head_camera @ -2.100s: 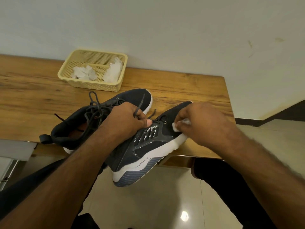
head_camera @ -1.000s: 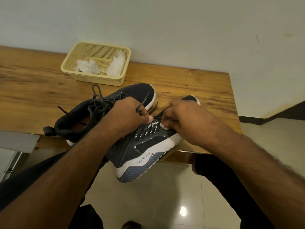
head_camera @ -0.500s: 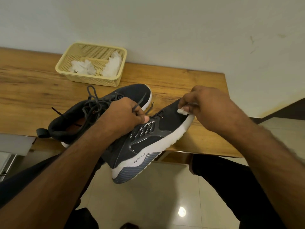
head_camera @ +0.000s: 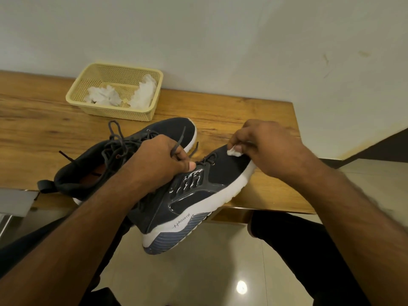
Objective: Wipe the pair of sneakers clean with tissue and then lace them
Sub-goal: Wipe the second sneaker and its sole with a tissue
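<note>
A: Two fingers and a thumb of the right hand [head_camera: 268, 146] pinch a small wad of tissue [head_camera: 233, 151] and press it onto the dark toe of the held sneaker [head_camera: 212, 184].

B: And the other hand?

A: The left hand [head_camera: 159, 160] is closed around the throat of that shoe, fingers curled over the loose laces [head_camera: 180, 142], thumb flat against the side panel. The shoe hangs tilted off the table [head_camera: 254, 111] edge, heel low, toe up over the wood.

B: How would it handle, do you think?

A: Light, I'd judge. The mesh toe looks soft and would dent under pressure, so the midfoot, where the glossy overlay and white sole give stiffness, is the sensible place to grip. The tissue is flimsy and probably shreds if rubbed hard.

B: The second shoe?

A: The other sneaker [head_camera: 88, 171] lies on the table just behind the left hand, laces loose. Farther back, a yellow basket [head_camera: 114, 109] holds crumpled tissues [head_camera: 103, 96].
</note>
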